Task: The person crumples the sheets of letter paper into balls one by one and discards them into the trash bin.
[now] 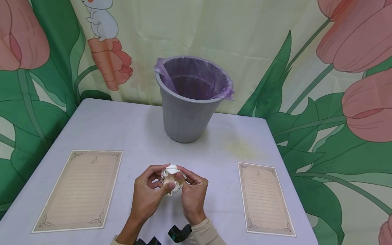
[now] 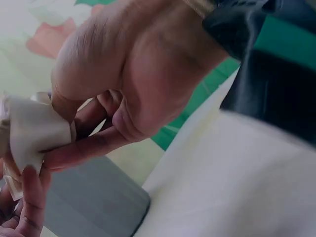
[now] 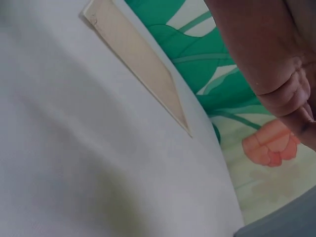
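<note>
I see both hands, left hand and right hand, clamped together round a crumpled paper ball, above the surface. Bin at 12 o'clock. Ball looks light, soft, springy; best pinched across its middle.

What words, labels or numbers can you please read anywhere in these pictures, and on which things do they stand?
None can be read.
Left lined sheet: small header mark, too small to read.
Right lined sheet: the same, unreadable.
Crumpled paper ball, grey bin, curtain: no text.
</note>
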`<state>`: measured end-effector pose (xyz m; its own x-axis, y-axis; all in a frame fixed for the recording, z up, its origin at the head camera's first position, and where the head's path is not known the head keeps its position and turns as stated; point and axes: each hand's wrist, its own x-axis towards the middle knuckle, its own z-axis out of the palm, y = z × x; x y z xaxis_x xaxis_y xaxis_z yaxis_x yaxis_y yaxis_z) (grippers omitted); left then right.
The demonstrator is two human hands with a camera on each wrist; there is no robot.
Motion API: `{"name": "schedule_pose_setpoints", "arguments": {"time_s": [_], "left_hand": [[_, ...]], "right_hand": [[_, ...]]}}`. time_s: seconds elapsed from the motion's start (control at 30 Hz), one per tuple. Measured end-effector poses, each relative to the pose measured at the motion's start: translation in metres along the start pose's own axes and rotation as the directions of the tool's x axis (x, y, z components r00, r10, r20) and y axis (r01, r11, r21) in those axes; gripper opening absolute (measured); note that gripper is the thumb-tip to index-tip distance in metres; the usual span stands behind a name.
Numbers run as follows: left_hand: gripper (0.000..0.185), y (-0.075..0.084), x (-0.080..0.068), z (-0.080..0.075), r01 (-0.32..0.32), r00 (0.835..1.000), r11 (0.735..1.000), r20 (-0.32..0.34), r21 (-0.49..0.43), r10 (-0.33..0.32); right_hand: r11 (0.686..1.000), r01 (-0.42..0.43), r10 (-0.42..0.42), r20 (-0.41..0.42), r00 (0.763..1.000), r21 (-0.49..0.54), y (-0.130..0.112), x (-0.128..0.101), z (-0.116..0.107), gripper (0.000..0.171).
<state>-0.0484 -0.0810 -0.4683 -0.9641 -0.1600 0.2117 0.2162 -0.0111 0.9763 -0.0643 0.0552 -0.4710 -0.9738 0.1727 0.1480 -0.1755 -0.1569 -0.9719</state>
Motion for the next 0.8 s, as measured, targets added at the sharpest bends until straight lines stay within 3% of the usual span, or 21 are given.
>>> {"name": "schedule_pose_setpoints", "arguments": {"time_s": [0.1,0.2,0.27,0.4,0.5,0.67,0.8], "left_hand": [[0.043,-0.002,0.002,0.0,0.0,0.999,1.0,-0.042,0.017,0.001],[0.038,-0.003,0.004,0.0,-0.019,0.997,0.999,-0.076,0.03,0.021],[0.036,-0.004,0.005,-0.001,-0.032,0.995,0.999,-0.097,0.03,0.034],[0.036,-0.006,0.008,0.0,-0.03,0.991,0.999,-0.131,0.033,0.034],[0.034,-0.006,0.007,0.002,0.005,0.991,1.0,-0.136,0.018,-0.002],[0.029,-0.004,0.006,0.004,0.09,0.99,0.995,-0.105,-0.038,-0.093],[0.031,-0.002,0.004,0.001,0.115,0.993,0.992,-0.032,-0.061,-0.117]], "right_hand": [[0.999,-0.042,0.043,0.031,0.999,-0.028,-0.002,-0.002,-0.001,0.021],[0.994,-0.098,0.104,0.119,0.987,-0.049,-0.005,-0.001,-0.005,0.023],[0.99,-0.125,0.135,0.215,0.967,-0.058,-0.006,0.0,-0.01,0.028],[0.988,-0.153,0.154,0.405,0.901,-0.036,-0.005,0.005,-0.022,0.05],[0.991,-0.129,0.122,0.466,0.877,-0.016,0.0,0.007,-0.027,0.066],[0.999,-0.022,0.034,0.4,0.916,-0.034,0.009,0.006,-0.026,0.059],[0.995,0.067,-0.041,0.323,0.945,-0.07,0.011,0.006,-0.023,0.048]]}}
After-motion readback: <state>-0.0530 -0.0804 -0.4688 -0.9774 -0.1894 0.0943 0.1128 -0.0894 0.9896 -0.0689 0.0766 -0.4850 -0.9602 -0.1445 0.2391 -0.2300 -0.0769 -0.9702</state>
